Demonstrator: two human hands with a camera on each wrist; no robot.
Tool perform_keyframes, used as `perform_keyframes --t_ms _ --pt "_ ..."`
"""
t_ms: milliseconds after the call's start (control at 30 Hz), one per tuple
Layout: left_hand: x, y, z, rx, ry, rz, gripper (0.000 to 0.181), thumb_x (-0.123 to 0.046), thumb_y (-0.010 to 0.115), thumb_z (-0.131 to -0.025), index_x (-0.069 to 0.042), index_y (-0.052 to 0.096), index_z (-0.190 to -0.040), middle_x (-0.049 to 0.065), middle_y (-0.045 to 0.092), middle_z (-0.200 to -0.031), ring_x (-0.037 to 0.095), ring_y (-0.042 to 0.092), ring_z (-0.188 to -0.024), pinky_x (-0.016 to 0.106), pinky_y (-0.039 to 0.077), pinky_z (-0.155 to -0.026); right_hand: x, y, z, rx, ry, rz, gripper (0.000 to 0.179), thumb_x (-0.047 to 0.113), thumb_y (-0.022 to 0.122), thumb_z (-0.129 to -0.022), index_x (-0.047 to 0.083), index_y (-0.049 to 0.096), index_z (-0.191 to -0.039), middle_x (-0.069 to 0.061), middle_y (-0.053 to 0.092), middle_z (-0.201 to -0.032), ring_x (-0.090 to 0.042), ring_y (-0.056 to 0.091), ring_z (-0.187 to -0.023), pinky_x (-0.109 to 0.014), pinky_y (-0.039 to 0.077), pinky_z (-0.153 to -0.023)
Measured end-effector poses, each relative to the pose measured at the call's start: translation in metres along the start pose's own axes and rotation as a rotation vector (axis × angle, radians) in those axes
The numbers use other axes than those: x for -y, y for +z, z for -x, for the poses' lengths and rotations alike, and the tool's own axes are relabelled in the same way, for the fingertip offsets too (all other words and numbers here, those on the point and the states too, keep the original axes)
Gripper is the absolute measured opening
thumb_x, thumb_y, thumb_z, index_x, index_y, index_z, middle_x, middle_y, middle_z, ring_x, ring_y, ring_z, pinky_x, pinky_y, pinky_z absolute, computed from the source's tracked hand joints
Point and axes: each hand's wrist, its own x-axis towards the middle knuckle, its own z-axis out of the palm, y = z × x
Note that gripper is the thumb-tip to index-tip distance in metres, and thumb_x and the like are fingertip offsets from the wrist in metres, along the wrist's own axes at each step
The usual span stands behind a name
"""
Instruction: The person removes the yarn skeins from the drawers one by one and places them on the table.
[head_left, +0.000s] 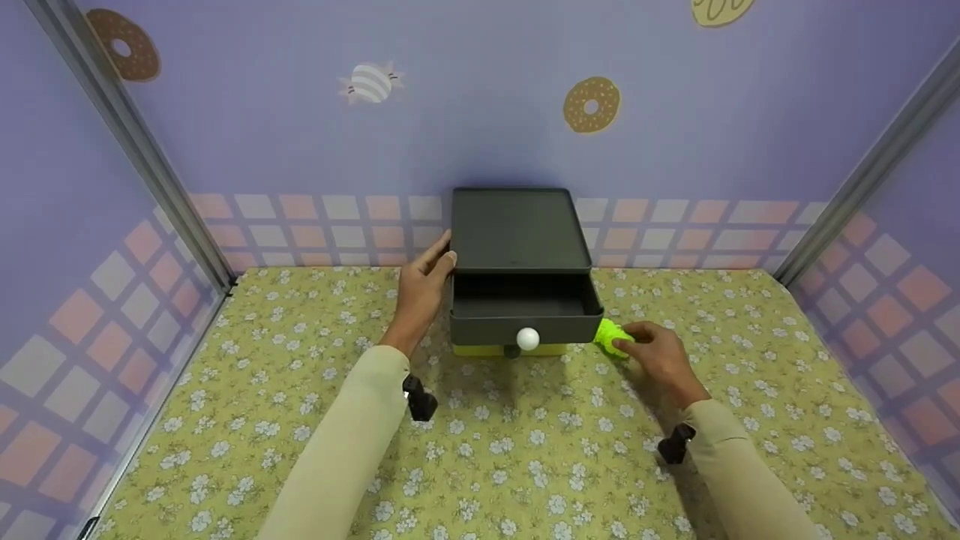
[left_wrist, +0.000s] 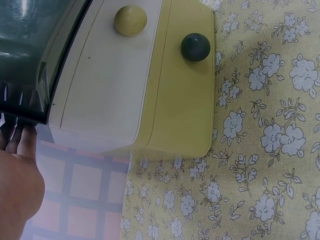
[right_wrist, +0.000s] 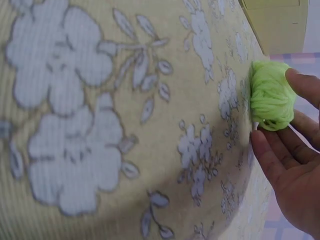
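Yarn (head_left: pixel 611 339) sits just right of the cabinet (head_left: pixel 517 229), pinched by the right hand (head_left: pixel 661 355) (whether it touches the cloth (head_left: pixel 480 465) is unclear). Step in hand, as judged: grasping. Any lift calls for clearing the pulled-out drawer (head_left: pixel 487 330). Left hand (head_left: pixel 422 291) rests against the cabinet's side.

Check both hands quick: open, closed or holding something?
Left hand: open, touching the side of the drawer unit.
Right hand: holding the yarn between thumb and fingers.

Purple walls (head_left: pixel 480 135) border a yellow cloth (head_left: pixel 600 465) with white flowers.
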Motion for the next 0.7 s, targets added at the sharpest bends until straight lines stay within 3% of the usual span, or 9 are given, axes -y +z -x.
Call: perform_keyframes --t_ms 167,333,500,567,700 --pt "0.001 0.001 0.0 -0.002 0.005 -0.004 0.05 -0.03 0.055 -0.114 -0.023 0.047 -0.162 0.005 0.054 -0.156 0.013 0.025 -0.049 0.039 0.041 -0.077 0.005 -0.005 0.006 -0.042 -0.042 0.026 0.052 0.028 0.07 -0.106 -0.003 0.059 -0.146 -0.023 0.058 -0.143 -0.039 0.055 -0.13 -0.053 0.051 -0.102" --pt "0.001 0.001 -0.001 -0.006 0.015 -0.012 0.05 -0.029 0.055 -0.114 -0.022 0.048 -0.162 0.007 0.059 -0.151 0.014 0.022 -0.047 0.039 0.04 -0.074 0.015 -0.006 0.011 -0.134 -0.187 0.081 0.042 0.021 0.071 -0.106 -0.003 0.064 -0.14 -0.023 0.063 -0.139 -0.04 0.06 -0.126 -0.054 0.052 -0.1" --pt "0.001 0.001 -0.001 -0.001 0.015 -0.011 0.05 -0.029 0.055 -0.114 -0.022 0.047 -0.163 0.003 0.046 -0.163 0.018 0.033 -0.061 0.036 0.042 -0.087 0.034 -0.004 0.017 -0.183 -0.266 0.06 0.037 0.021 0.074 -0.104 0.0 0.069 -0.134 -0.02 0.068 -0.133 -0.037 0.065 -0.121 -0.052 0.053 -0.1" --pt "0.0 0.001 -0.001 0.001 0.013 -0.014 0.05 -0.03 0.054 -0.114 -0.022 0.047 -0.163 0.003 0.044 -0.164 0.012 0.045 -0.075 0.037 0.041 -0.092 0.042 -0.004 0.02 -0.194 -0.28 0.038 0.037 0.022 0.075 -0.103 0.001 0.07 -0.133 -0.019 0.069 -0.131 -0.035 0.066 -0.119 -0.049 0.053 -0.099" --pt "0.001 0.001 -0.001 0.0 0.015 -0.015 0.051 -0.03 0.054 -0.114 -0.02 0.046 -0.163 0.005 0.047 -0.162 0.017 0.047 -0.08 0.043 0.04 -0.093 0.057 -0.004 0.026 -0.216 -0.307 0.01 0.036 0.023 0.077 -0.101 0.003 0.072 -0.131 -0.018 0.071 -0.128 -0.032 0.069 -0.115 -0.036 0.056 -0.093"
